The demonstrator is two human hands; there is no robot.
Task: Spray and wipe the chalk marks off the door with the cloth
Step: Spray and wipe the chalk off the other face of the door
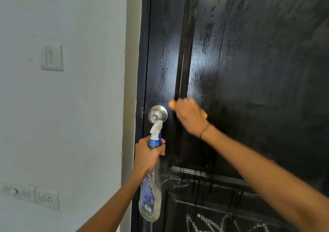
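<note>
The black door (249, 71) fills the right of the view; its upper panel is wet and streaked, glossy under the light, with runs trailing downward. White chalk marks (222, 221) remain on the lower panel, near the bottom edge. A pale wall (71, 107) stands to the left, bearing a switch plate (52, 57) and a socket strip (35, 195). The left hand (147, 153) grips the neck of a clear spray bottle (150, 196), just below the steel doorknob (158, 113). The right hand (190, 115), blurred, is clenched against the door on an orange cloth (171, 103), barely visible.
</note>
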